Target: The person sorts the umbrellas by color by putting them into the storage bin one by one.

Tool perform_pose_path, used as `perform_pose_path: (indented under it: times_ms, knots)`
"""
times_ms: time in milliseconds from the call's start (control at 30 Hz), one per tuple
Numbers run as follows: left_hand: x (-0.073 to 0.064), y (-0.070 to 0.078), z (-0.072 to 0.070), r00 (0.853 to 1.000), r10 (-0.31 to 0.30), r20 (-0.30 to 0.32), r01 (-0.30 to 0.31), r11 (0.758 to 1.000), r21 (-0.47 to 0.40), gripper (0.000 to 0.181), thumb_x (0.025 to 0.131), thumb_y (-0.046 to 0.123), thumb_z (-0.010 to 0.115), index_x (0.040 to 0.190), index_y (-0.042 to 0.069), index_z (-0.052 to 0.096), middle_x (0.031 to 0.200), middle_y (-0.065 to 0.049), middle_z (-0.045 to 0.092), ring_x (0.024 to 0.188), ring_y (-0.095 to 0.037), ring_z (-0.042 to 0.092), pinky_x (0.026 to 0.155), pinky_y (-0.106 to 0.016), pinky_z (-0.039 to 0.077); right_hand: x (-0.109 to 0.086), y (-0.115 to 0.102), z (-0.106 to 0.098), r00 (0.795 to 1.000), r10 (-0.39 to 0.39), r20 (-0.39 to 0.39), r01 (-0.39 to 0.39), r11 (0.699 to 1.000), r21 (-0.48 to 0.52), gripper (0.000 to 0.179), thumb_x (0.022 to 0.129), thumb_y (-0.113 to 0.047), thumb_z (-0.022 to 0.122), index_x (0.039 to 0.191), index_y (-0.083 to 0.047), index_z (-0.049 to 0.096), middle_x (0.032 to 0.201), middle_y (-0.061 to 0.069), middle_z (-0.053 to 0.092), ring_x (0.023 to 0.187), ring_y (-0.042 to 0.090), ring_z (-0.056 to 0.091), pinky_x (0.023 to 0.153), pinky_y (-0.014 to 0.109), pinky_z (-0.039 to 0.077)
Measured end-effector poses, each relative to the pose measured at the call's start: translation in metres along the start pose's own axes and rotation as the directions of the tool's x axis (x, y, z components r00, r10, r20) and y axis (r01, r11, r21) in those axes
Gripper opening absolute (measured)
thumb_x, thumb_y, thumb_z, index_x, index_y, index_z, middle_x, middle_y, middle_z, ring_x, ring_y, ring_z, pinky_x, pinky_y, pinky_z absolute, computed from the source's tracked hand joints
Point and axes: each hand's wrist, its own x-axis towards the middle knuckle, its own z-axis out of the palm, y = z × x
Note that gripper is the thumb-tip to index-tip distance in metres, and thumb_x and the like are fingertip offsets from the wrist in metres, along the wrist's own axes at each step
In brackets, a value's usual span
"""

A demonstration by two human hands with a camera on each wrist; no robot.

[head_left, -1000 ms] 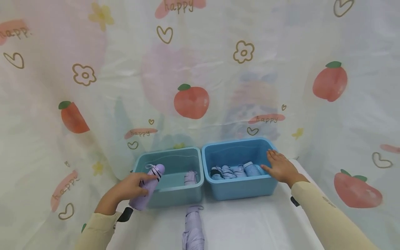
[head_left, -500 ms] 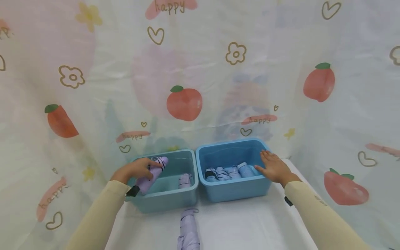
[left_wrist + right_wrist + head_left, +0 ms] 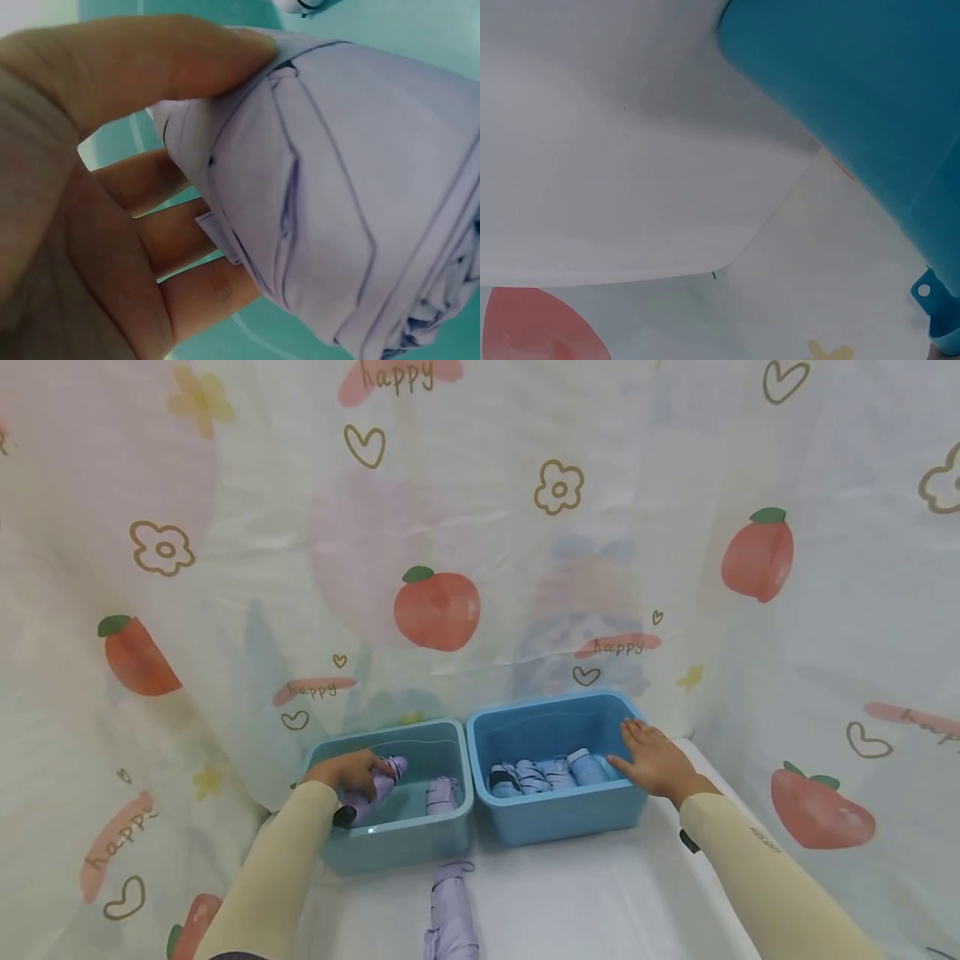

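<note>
My left hand (image 3: 347,772) holds a folded purple umbrella (image 3: 384,782) inside the left part of the grey-green bin (image 3: 405,842). In the left wrist view, the thumb and fingers are round the wrapped lilac cloth of that umbrella (image 3: 330,172). A second purple folded umbrella (image 3: 441,795) lies at the right inside the same bin. My right hand (image 3: 656,760), fingers extended, rests on the right rim of the blue bin (image 3: 566,820). The right wrist view shows mostly the outer wall of the blue bin (image 3: 870,112).
Several blue folded umbrellas (image 3: 531,777) lie in a row in the blue bin. Another purple folded umbrella (image 3: 452,910) lies on the white tabletop (image 3: 577,902) in front of the bins. A printed curtain (image 3: 480,527) hangs behind and at the sides.
My left hand has carried the purple umbrella from the front left of the grey-green bin forward and down into it. The right hand stays on the blue bin's rim. The head view has shifted slightly.
</note>
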Motion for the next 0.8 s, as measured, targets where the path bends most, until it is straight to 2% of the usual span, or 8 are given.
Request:
perform_pose_path:
  times_ms: [100,200,300,500,567,667,733,800]
  knots:
    - [0.007,-0.003,0.008,0.998,-0.055,0.025,0.056,0.998,-0.023,0.060,0.064,0.000,0.068,0.113,0.034,0.061,0.126,-0.005,0.047,0.078,-0.019,0.049,0.046,-0.027,0.041,-0.001,0.001,0.001,1.000,0.002,0.009,-0.002,1.000,0.004,0.092,0.084,-0.068,0.022,0.138,0.007,0.018,0.144,0.022,0.014,0.131,0.037,0.008,0.103,0.049,0.007]
    - [0.012,-0.002,0.014,0.997,-0.068,0.044,0.071,0.996,-0.050,0.059,0.065,0.000,0.068,0.111,0.037,0.062,0.119,-0.004,0.050,0.054,-0.013,0.043,0.041,-0.025,0.038,-0.001,0.001,0.002,1.000,0.002,0.009,-0.002,1.000,0.002,0.093,0.083,-0.069,0.021,0.139,0.006,0.018,0.144,0.021,0.015,0.131,0.037,0.009,0.103,0.049,0.007]
    - [0.019,0.000,0.019,0.996,-0.066,0.059,0.071,0.994,-0.079,0.056,0.066,0.000,0.068,0.110,0.033,0.063,0.114,-0.005,0.052,0.047,-0.010,0.040,0.042,-0.026,0.039,-0.001,0.001,0.002,1.000,0.002,0.002,-0.002,1.000,-0.011,0.092,0.084,-0.068,0.020,0.139,0.006,0.019,0.144,0.021,0.015,0.132,0.036,0.009,0.104,0.048,0.007]
    - [0.034,-0.001,0.038,0.995,-0.028,0.095,0.035,0.997,-0.070,0.051,0.068,0.001,0.068,0.114,0.021,0.062,0.115,-0.006,0.053,0.067,-0.015,0.052,0.055,-0.029,0.045,-0.001,-0.001,0.001,1.000,0.014,-0.001,-0.014,1.000,-0.006,0.092,0.083,-0.069,0.019,0.139,0.004,0.018,0.145,0.019,0.015,0.132,0.035,0.008,0.104,0.047,0.007]
    - [0.039,-0.003,0.045,0.992,-0.032,0.124,0.045,0.994,-0.100,0.050,0.069,0.001,0.068,0.117,0.016,0.061,0.116,-0.007,0.053,0.077,-0.016,0.054,0.062,-0.031,0.047,-0.002,-0.003,0.001,1.000,0.015,-0.006,-0.015,1.000,0.008,0.091,0.084,-0.068,0.022,0.139,0.005,0.019,0.144,0.019,0.016,0.132,0.035,0.009,0.104,0.047,0.007]
    - [0.046,-0.007,0.051,0.986,-0.067,0.156,0.083,0.992,-0.097,0.049,0.070,0.001,0.067,0.116,0.015,0.061,0.114,-0.008,0.055,0.086,-0.019,0.054,0.071,-0.036,0.047,-0.002,-0.005,0.002,1.000,0.014,-0.006,-0.014,1.000,0.006,0.090,0.084,-0.067,0.024,0.139,0.005,0.020,0.145,0.019,0.016,0.132,0.034,0.009,0.104,0.047,0.008]
    - [0.050,-0.008,0.054,0.987,-0.086,0.135,0.098,0.992,-0.083,0.045,0.072,-0.003,0.062,0.113,0.015,0.063,0.112,-0.007,0.057,0.087,-0.020,0.054,0.071,-0.037,0.047,-0.001,-0.005,0.003,1.000,0.013,-0.001,-0.013,1.000,-0.001,0.091,0.084,-0.068,0.022,0.139,0.004,0.019,0.145,0.019,0.015,0.132,0.034,0.009,0.104,0.047,0.008]
    - [0.054,-0.008,0.055,0.987,-0.091,0.133,0.108,0.986,-0.126,0.046,0.072,-0.007,0.058,0.113,0.014,0.064,0.111,-0.008,0.057,0.085,-0.021,0.056,0.069,-0.036,0.048,-0.001,-0.004,0.003,1.000,0.015,0.003,-0.015,1.000,-0.014,0.092,0.083,-0.069,0.019,0.139,0.004,0.019,0.145,0.018,0.015,0.132,0.034,0.008,0.104,0.046,0.008]
